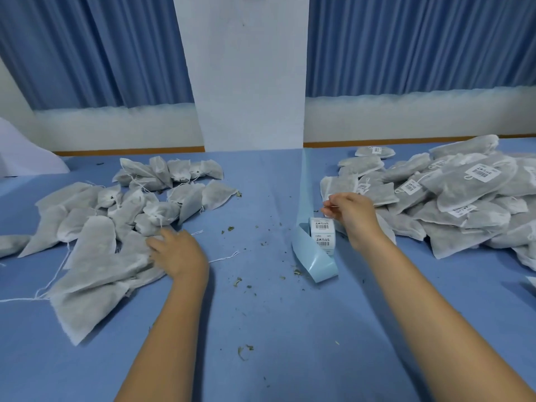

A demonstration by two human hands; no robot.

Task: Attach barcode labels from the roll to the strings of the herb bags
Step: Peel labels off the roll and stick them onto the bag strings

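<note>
Left hand (177,253) rests with fingers spread on the unlabelled herb bags (95,250), soft, light, fibrous pouches probably best lifted by their thin white strings (223,258). Right hand (352,211), well apart, pinches its fingertips together just above the label roll (322,235) at mid-worktop (261,329); what it holds is too small to tell. The paper labels should peel limp and tacky from the glossy blue backing strip (314,262).

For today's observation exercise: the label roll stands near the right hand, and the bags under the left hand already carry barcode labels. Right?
No. In the head view the bags under the left hand carry no labels; labelled bags lie at the right. The label roll stands near the right hand.
</note>
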